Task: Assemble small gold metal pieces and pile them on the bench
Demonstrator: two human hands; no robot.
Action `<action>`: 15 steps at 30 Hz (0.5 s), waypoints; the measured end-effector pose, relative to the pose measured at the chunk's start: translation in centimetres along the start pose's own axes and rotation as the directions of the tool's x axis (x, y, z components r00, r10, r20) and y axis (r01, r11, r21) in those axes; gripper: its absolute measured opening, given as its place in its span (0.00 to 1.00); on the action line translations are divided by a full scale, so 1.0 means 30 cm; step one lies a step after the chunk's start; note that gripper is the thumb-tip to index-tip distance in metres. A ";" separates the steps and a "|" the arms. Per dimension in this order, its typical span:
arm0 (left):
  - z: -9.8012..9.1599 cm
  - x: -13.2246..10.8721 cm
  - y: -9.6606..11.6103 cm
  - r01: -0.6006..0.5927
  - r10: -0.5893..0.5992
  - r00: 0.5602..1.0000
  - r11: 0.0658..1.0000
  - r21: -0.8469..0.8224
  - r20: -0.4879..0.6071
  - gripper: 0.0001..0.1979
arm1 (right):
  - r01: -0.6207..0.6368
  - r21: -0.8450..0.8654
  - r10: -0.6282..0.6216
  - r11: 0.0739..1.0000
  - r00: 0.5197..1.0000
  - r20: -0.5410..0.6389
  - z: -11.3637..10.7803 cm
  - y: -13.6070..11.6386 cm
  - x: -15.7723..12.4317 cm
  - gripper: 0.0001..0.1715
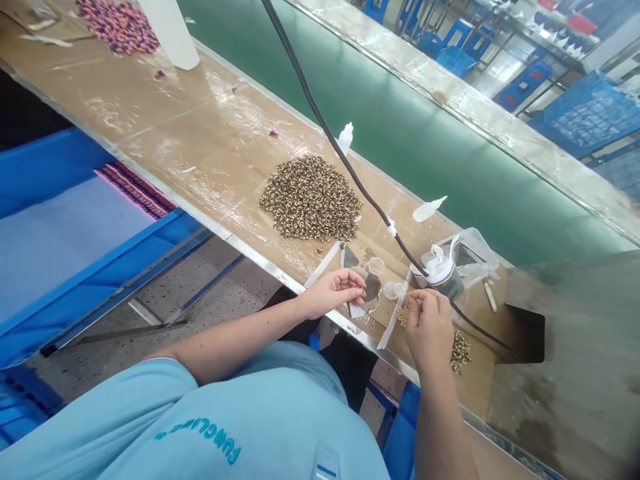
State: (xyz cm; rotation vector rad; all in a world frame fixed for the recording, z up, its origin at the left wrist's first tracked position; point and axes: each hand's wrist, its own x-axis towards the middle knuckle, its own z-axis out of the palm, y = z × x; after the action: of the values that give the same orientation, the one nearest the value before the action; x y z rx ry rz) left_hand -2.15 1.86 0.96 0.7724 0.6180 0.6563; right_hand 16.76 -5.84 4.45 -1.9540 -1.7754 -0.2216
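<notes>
My left hand (pixel 333 293) hangs over the front edge of a tan work board (pixel 200 127), its fingertips pinched together above a torn dark sheet (pixel 371 290). My right hand (pixel 429 327) is also pinched, just above a small heap of gold beads (pixel 402 316). Anything held in either hand is too small to see. Behind them lies a large heap of gold and dark beads (pixel 310 198). A second small heap (pixel 461 352) sits right of my right hand. A clear plastic bag (pixel 473 257) and a white-capped container (pixel 443 273) stand nearby, with white dropper bottles (pixel 427 209) lying close.
A black cable (pixel 350 167) crosses the board above my hands. Purple and orange beads (pixel 117 25) lie at the far end. A green conveyor belt (pixel 400 127) runs behind the board. A blue bin (pixel 75 233) holding cloth sits to the left, and a clear panel (pixel 565 347) stands right.
</notes>
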 end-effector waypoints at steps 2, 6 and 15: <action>0.000 0.000 0.006 0.012 -0.012 1.000 1.000 -0.001 0.011 0.18 | 0.099 -0.060 -0.098 0.993 0.995 0.020 0.002 0.009 0.017 0.12; 0.000 0.001 0.007 0.022 -0.022 0.999 1.000 -0.010 0.031 0.18 | 0.233 -0.152 -0.228 0.960 0.972 0.050 0.003 0.018 0.042 0.14; -0.003 -0.001 0.007 0.030 -0.030 0.999 1.000 -0.003 0.044 0.16 | 0.319 -0.240 -0.293 0.917 0.946 0.140 -0.007 0.030 0.060 0.11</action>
State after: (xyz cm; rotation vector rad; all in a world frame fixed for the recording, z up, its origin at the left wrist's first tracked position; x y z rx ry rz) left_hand -2.30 1.99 1.09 0.7709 0.5873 0.6118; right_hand 17.94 -4.38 5.20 -1.8737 -2.2154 -0.4915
